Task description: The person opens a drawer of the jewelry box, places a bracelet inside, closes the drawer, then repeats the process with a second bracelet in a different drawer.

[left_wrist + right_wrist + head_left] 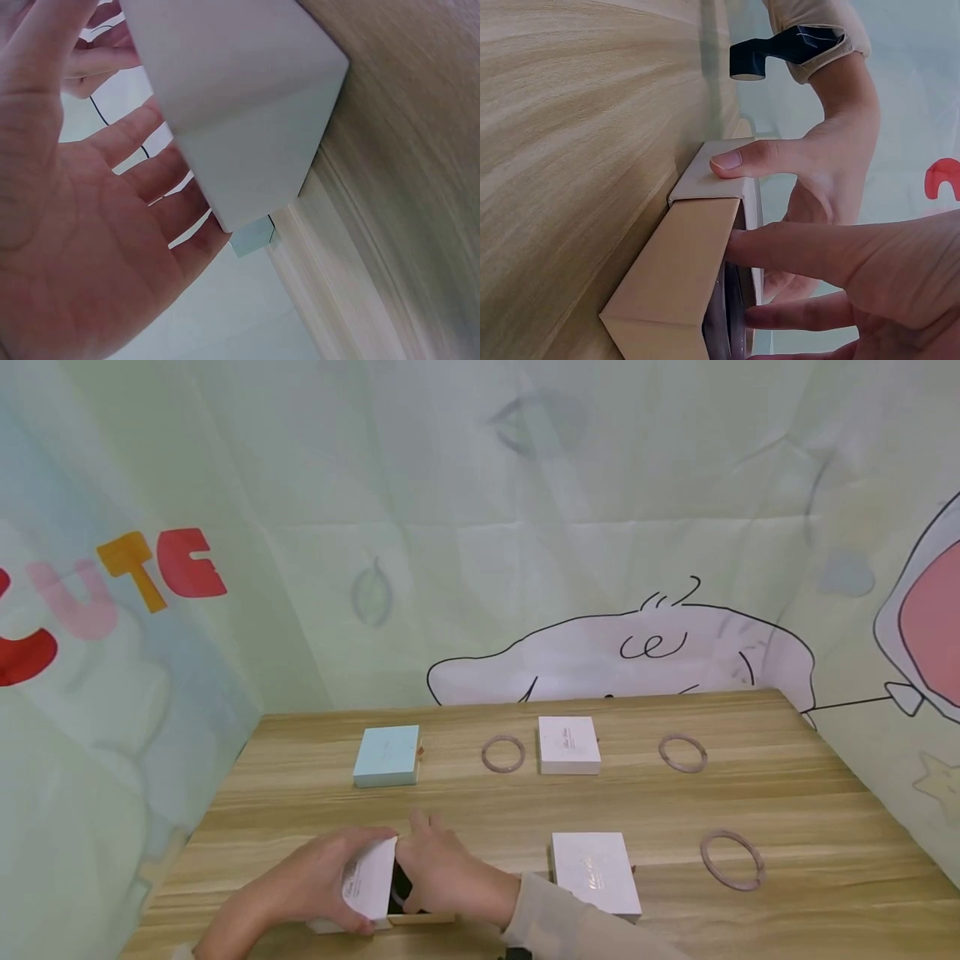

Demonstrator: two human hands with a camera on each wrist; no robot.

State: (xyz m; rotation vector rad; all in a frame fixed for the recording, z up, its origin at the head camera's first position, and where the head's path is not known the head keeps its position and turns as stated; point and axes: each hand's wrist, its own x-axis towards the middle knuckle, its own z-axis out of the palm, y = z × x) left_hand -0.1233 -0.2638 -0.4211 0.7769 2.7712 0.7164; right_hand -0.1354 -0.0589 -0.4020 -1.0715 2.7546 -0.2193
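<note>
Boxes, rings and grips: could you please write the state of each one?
Blue box: looks closed.
Back white box: looks closed, lying flat.
Front right white box: looks closed, lying flat.
Front left white box: partly open.
Its drawer: partly out.
Ring in drawer: partly hidden.
Back left ring: lying loose.
Back right ring: lying loose.
Front ring: lying loose.
Left grip: holding the front left white box.
Right grip: reaching into the drawer.

Along the far edge of the wood-grain table (645,806) lie, from left to right, a light-blue gift box (386,753), a mauve bangle (503,769), a white gift box (567,743) and a second bangle (663,752). Closer in, another white box (594,868) has a third bangle (738,886) beside it, toward the right edge. Behind hangs a cartoon-printed cloth (435,543).
</note>
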